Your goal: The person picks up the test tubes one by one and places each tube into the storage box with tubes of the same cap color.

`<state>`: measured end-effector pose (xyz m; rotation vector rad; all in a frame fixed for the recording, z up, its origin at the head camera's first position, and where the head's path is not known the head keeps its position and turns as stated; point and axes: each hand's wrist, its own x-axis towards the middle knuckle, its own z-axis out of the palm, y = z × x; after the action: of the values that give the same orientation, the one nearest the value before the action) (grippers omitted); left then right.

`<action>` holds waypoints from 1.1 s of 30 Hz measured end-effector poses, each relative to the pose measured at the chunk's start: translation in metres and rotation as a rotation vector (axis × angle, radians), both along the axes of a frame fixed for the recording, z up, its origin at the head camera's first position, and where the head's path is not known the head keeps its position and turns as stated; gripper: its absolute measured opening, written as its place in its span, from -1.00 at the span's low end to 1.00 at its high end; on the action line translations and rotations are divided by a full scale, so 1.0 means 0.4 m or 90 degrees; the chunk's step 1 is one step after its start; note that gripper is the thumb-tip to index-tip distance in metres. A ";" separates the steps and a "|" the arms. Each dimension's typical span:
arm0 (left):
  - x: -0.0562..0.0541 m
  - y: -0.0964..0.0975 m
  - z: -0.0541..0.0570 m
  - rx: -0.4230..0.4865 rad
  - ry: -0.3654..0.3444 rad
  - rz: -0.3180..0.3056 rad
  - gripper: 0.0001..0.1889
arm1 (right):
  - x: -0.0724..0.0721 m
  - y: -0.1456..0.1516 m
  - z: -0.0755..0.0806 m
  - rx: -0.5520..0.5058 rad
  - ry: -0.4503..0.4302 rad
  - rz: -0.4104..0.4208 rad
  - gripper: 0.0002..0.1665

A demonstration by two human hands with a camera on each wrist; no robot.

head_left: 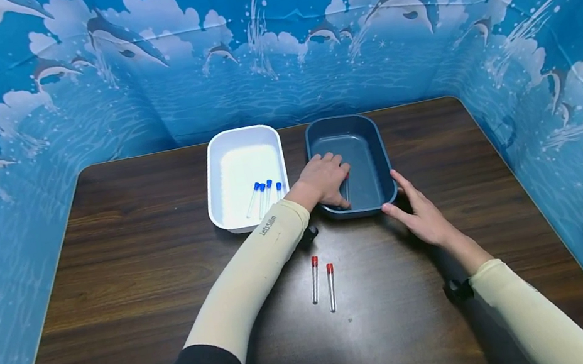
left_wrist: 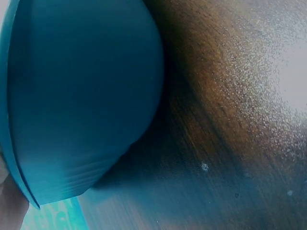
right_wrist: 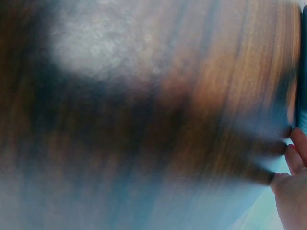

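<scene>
My left hand (head_left: 327, 177) reaches over the left wall into the dark blue basin (head_left: 348, 123), its thumb spread from the fingers. Beside them inside the basin is a red-capped test tube (head_left: 347, 188), partly covered by the hand; no firm grip shows. At the basin's near right corner, my right hand (head_left: 424, 215) touches the outside with straight fingers and thumb apart. The right wrist view shows part of that hand (right_wrist: 291, 199) by the basin's edge. Two more red-capped test tubes, one left (head_left: 315, 280) and one right (head_left: 332, 288), lie on the table.
Left of the blue basin stands a white basin (head_left: 232, 153) holding several blue-capped test tubes (head_left: 262, 188). Both rest near the back edge of a dark wooden table (head_left: 126, 259). A dolphin-print curtain (head_left: 311, 90) surrounds the back and sides. My left forearm passes the white basin's near corner.
</scene>
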<state>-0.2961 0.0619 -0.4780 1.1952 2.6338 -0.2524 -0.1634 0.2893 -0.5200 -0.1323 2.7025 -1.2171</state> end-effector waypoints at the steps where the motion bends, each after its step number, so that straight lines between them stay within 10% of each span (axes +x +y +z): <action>1: 0.001 0.000 0.001 0.000 0.000 0.000 -0.01 | 0.000 0.000 0.000 0.000 0.000 0.000 -0.08; 33: -0.002 -0.001 -0.002 0.024 0.007 -0.002 0.03 | 0.000 0.002 -0.005 0.001 -0.003 -0.002 -0.09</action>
<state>-0.2968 0.0615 -0.4789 1.2124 2.6585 -0.2118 -0.1635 0.2902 -0.5219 -0.1254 2.7010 -1.2144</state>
